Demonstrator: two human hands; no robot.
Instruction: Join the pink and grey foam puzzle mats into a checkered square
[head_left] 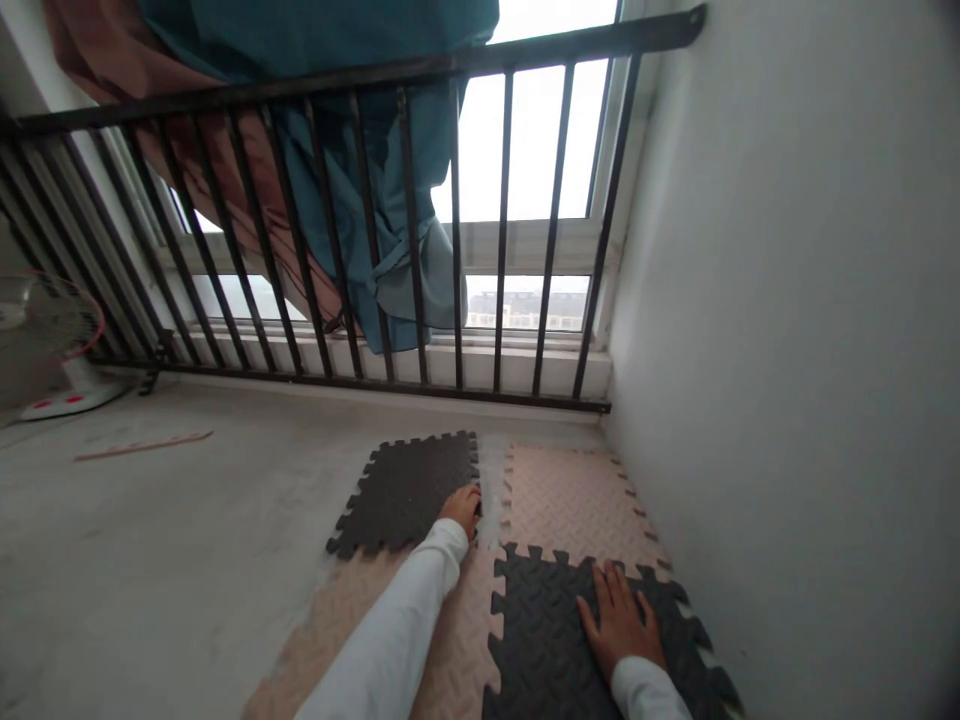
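Note:
At the right edge of a black foam mat tile, my left hand is closed with its fingers curled over the toothed border. A strip of bare floor separates this tile from a beige foam tile on its right. My right hand lies flat, fingers spread, on a second black foam tile joined to the front of that beige one. Another beige tile lies in front of the first black tile, partly covered by my left sleeve.
A white wall runs along the right side of the tiles. Behind them stands a black metal railing before a window, with teal and pink curtains. On the left floor are a fan and a thin wooden strip.

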